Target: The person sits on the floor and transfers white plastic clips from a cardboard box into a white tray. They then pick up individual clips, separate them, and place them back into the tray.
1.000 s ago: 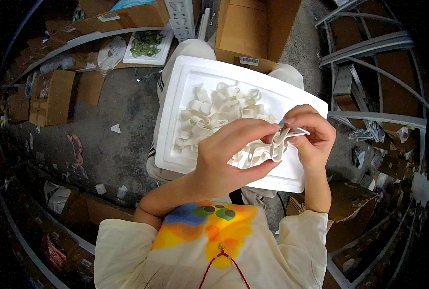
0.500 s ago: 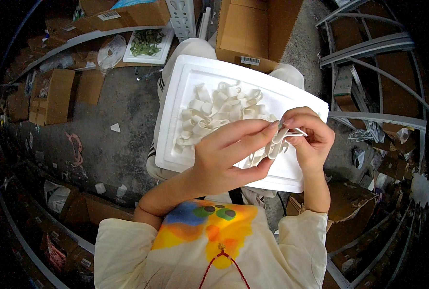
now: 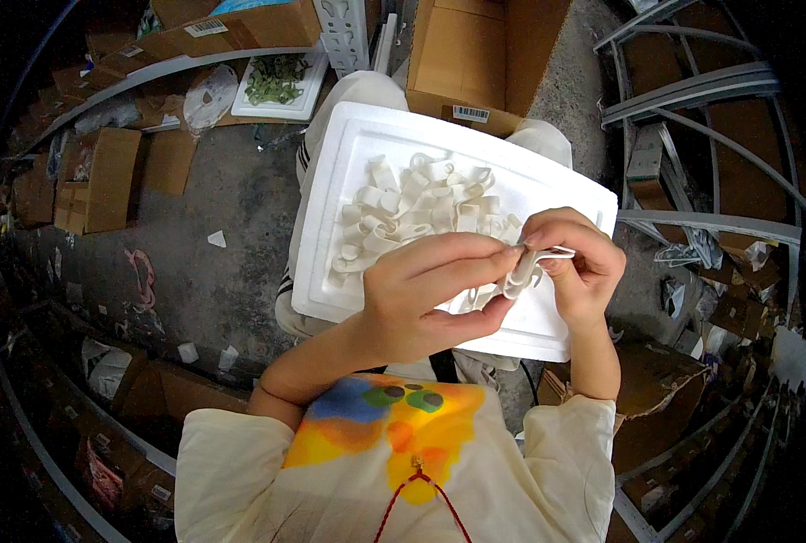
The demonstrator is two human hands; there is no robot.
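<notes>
A white foam tray point(image 3: 331, 163) rests across my lap, with a heap of curved white plastic pieces point(image 3: 421, 204), like clips or hooks, in it. Over its right part both hands meet at one bent white plastic piece point(image 3: 522, 279). My left hand point(image 3: 439, 281) is closed, fingers and thumb gripping the piece's left side. My right hand point(image 3: 579, 262) pinches its upper right end between curled fingers and thumb. Fingertips hide part of the piece where they meet.
Beyond my knees stands an open cardboard box point(image 3: 475, 63). Green pieces lie in another white tray point(image 3: 305, 104) at the far left. Metal shelving point(image 3: 692, 100) with boxes lines the right side. Another cardboard box point(image 3: 100, 185) stands on the grey floor at left, among scraps.
Both hands have dipped slightly toward me, and my fingers have shifted a little around the white plastic piece. The tray and the heap look unmoved.
</notes>
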